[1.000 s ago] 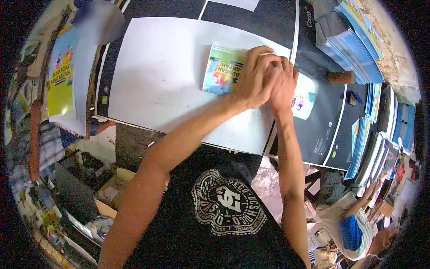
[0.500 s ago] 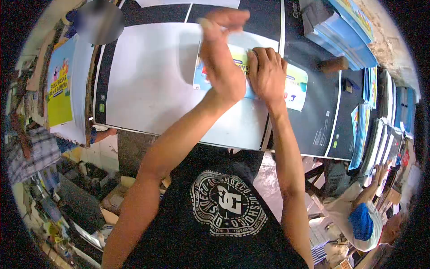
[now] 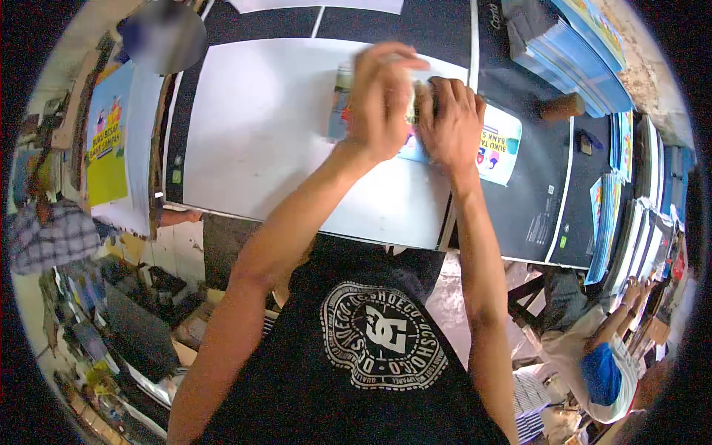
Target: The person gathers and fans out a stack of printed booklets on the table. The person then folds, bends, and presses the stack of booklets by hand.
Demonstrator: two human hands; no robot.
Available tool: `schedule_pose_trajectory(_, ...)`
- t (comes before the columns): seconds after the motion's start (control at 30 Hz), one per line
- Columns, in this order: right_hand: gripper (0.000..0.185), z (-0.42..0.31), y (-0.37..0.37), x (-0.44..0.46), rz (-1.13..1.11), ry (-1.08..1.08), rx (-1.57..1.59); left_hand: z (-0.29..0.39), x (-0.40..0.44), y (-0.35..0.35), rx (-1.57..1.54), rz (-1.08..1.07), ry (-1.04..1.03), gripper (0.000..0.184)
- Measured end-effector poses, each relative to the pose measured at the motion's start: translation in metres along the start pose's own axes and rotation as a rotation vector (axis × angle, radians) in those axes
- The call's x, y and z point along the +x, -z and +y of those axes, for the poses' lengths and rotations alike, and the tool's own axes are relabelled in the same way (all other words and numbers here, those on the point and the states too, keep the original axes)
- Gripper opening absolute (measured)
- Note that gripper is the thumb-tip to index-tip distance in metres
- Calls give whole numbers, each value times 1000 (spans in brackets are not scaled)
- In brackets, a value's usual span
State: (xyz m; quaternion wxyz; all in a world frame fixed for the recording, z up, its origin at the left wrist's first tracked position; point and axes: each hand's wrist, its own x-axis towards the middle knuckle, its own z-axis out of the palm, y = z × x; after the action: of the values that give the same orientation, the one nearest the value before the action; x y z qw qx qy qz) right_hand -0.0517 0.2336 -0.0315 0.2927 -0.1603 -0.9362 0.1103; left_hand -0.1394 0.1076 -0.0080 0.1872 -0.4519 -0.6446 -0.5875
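Observation:
A printed booklet cover [image 3: 500,147], green, white and blue, lies across the white sheet [image 3: 259,126] and the black board beside it. My right hand [image 3: 452,126] presses down on its middle, fingers bent and close together. Just to the left, my left hand [image 3: 382,100] is over the cover's left part, blurred by motion, with fingers apart and nothing visible in them. Whether its palm touches the cover cannot be made out. Both hands hide much of the cover.
Stacks of blue printed sheets [image 3: 571,55] stand at the upper right, near a brown cylindrical block [image 3: 562,108]. More booklets [image 3: 607,222] lie at the right edge. A printed stack [image 3: 110,141] is at the left. Another person [image 3: 604,371] is at the lower right.
My hands, earlier together over the cover, have separated. My left hand moved left, rose, and is now lower with its fingers angled right. My right hand stays on the cover.

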Motion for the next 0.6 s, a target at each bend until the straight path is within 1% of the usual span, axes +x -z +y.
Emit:
schedule_pose_trajectory(0.03, 30, 0, 2, 0, -31, 0, -9, 10, 14, 7, 3, 121, -43, 48)
schedule_pose_trajectory(0.07, 30, 2, 2, 0, -24, 2, -15, 19, 25, 19, -75, 193, -37, 58)
schedule_pose_trajectory(0.1, 30, 3, 1, -1, -24, 11, -14, 47, 44, 38, 34, 220, -65, 65)
schedule_pose_trajectory(0.17, 30, 4, -2, 1, -18, 7, 7, 27, 51, 46, -105, 319, -207, 59)
schedule_pose_trajectory(0.2, 30, 2, 0, 1, -22, 1, 29, 23, 38, 32, -11, 309, -180, 49)
schedule_pose_trajectory(0.27, 30, 0, 1, 2, -39, -22, 32, -25, -9, 16, 224, 78, -94, 39)
schedule_pose_trajectory(0.3, 29, -1, 0, 3, -45, -14, 11, -42, -30, 6, 391, -164, 161, 37)
schedule_pose_trajectory(0.33, 28, -1, 0, 5, -46, -12, -18, -50, -22, 7, 71, -42, 195, 35)
schedule_pose_trajectory(0.37, 27, 1, 2, 3, -56, -15, -51, -41, -11, 1, 95, 87, 187, 36)
schedule_pose_trajectory(0.43, 28, 2, -1, 1, -24, 5, -57, -50, -16, 7, 177, -82, 158, 39)
schedule_pose_trajectory(0.53, 32, 1, -3, 1, -30, -28, -5, -46, -7, 13, -98, 128, 382, 47)
schedule_pose_trajectory(0.57, 33, 2, -3, 1, -28, -28, 1, -43, -1, 22, -62, 121, 343, 52)
schedule_pose_trajectory(0.6, 33, 4, -3, 1, -26, -29, -1, -36, 11, 32, 2, 146, 259, 55)
